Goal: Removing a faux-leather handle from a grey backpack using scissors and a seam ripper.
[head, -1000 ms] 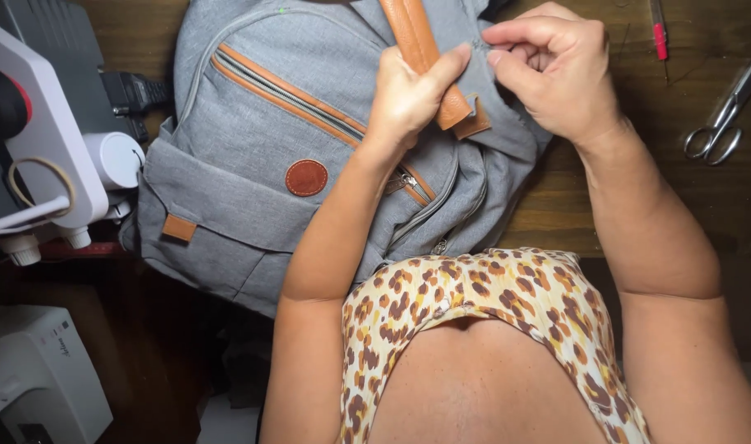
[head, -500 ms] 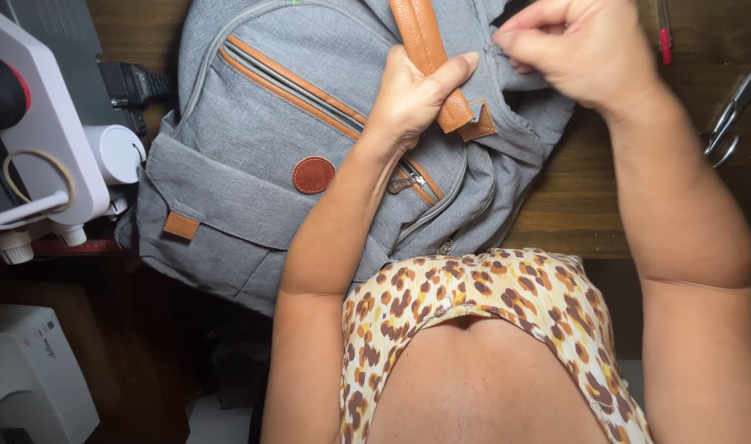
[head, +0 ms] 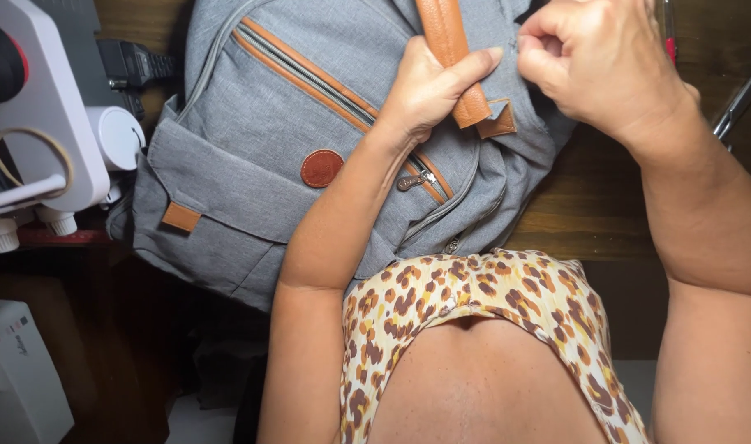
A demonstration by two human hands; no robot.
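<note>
Two hands work the grey woven-fabric backpack (head: 285,156) lying flat on the dark wooden table (head: 573,214): the left hand (head: 429,86) clamps its tan leather strap (head: 451,49) steady against the cloth, while the right hand (head: 597,62) pinches closed beside it, contents hidden.
</note>
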